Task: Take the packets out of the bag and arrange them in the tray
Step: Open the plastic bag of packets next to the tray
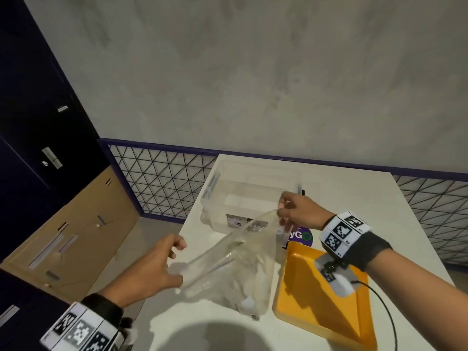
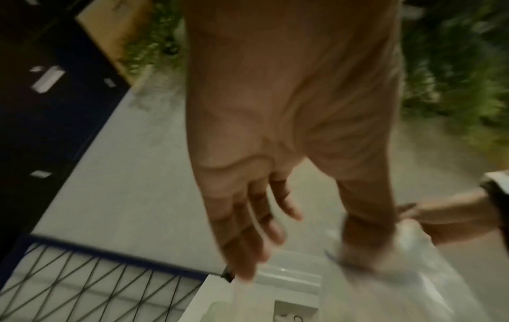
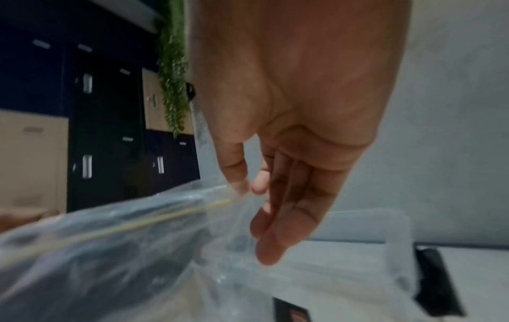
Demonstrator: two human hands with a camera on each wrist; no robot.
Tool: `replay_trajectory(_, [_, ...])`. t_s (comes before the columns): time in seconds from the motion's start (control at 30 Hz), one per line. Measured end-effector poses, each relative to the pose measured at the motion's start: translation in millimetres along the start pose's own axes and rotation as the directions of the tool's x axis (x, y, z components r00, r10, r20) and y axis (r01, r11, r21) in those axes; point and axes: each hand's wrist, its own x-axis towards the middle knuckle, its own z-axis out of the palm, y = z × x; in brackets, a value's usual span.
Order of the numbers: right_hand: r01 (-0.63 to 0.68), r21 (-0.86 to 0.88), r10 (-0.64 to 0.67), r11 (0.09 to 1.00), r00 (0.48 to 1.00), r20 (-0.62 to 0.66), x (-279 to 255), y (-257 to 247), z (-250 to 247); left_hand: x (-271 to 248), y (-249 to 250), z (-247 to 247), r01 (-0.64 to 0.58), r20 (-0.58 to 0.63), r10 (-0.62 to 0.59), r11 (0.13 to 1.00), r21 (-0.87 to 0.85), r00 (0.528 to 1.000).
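Note:
A clear plastic bag (image 1: 240, 269) hangs over the white table, and pale packets (image 1: 248, 302) show dimly through its lower part. My right hand (image 1: 279, 211) pinches the bag's top edge between thumb and forefinger, which the right wrist view shows on the bag (image 3: 123, 250) under the right hand (image 3: 248, 185). My left hand (image 1: 174, 259) is at the bag's left corner. In the left wrist view its fingers (image 2: 248, 235) are spread and straight, and the thumb touches the bag (image 2: 427, 272). The yellow tray (image 1: 304, 307) lies right of the bag, its visible floor bare.
A clear plastic bin (image 1: 215, 188) stands behind the bag on the table (image 1: 354, 188). A purple round sticker (image 1: 301, 236) lies between bin and tray. A black cable (image 1: 385, 307) runs past the tray. A mesh railing (image 1: 162, 181) and dark lockers (image 1: 38, 122) stand at the left.

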Motion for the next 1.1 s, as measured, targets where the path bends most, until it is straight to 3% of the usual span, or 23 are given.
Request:
replay_trajectory(0.07, [0.011,0.190,-0.023,0.982,0.998,0.062,5.1,-14.5,11.3,5.9,9.3,1.9,-0.048,0.106,0.049,0.999,-0.008,0.993])
replay_trajectory(0.2, [0.024,0.281,-0.061,0.959,0.990,0.125,17.5,-45.0,39.2,43.7,35.0,20.0,-0.043,-0.008,0.042,0.978,-0.205,0.999])
replay_trajectory(0.3, [-0.026,0.087,0.009,0.996,0.983,0.183,6.2,-52.8,57.9,62.9,40.5,32.0,0.099,-0.019,-0.122,0.883,-0.459,0.992])
replay_trajectory(0.43, [0.000,-0.124,0.031,0.992,0.968,0.250,-25.1,-36.1,85.4,70.6,38.2,33.5,0.118,-0.079,-0.232,0.723,-0.681,0.969])
replay_trajectory(0.5, [0.029,-0.234,0.023,0.972,0.976,0.215,-35.2,-24.1,97.6,73.4,39.3,33.4,0.120,-0.052,-0.238,0.651,-0.750,0.970])
replay_trajectory(0.6, [-0.020,-0.274,0.060,0.961,0.989,0.137,-36.8,0.2,96.6,79.8,32.4,23.9,0.109,-0.014,-0.273,0.431,-0.896,0.962])
replay_trajectory(0.67, [-0.166,-0.159,0.191,0.973,0.969,0.158,-35.0,19.2,80.5,83.7,21.1,15.2,0.098,0.034,-0.296,0.204,-0.974,0.954])
replay_trajectory(0.7, [-0.247,-0.014,0.244,0.969,0.947,0.210,-35.0,26.3,71.6,83.9,16.8,12.9,0.103,0.070,-0.305,0.095,-0.990,0.950])
replay_trajectory(0.73, [-0.334,0.172,0.278,0.927,0.917,0.286,-35.4,31.4,62.0,83.7,12.4,13.7,0.115,0.103,-0.313,0.020,-0.993,0.944])
replay_trajectory(0.8, [-0.457,0.538,0.259,0.708,0.877,0.405,-35.2,34.6,49.8,78.8,8.4,21.1,0.160,0.173,-0.313,-0.068,-0.985,0.934])
replay_trajectory(0.87, [-0.472,0.764,0.192,0.439,0.881,0.434,-32.1,33.0,41.8,75.0,-0.5,29.6,0.190,0.225,-0.303,-0.144,-0.971,0.926])
replay_trajectory(0.9, [-0.450,0.819,0.182,0.356,0.893,0.411,-27.9,33.8,39.7,73.0,-8.1,33.5,0.196,0.233,-0.295,-0.149,-0.969,0.927])
replay_trajectory(1.0, [-0.390,0.890,0.137,0.234,0.920,0.367,-18.2,34.1,38.6,63.4,-21.8,38.0,0.306,0.316,-0.261,-0.080,-0.949,0.912])
replay_trajectory(1.1, [-0.349,0.927,0.132,0.137,0.934,0.333,-13.5,31.5,41.5,49.3,-23.8,41.2,0.415,0.385,-0.222,0.104,-0.904,0.896])
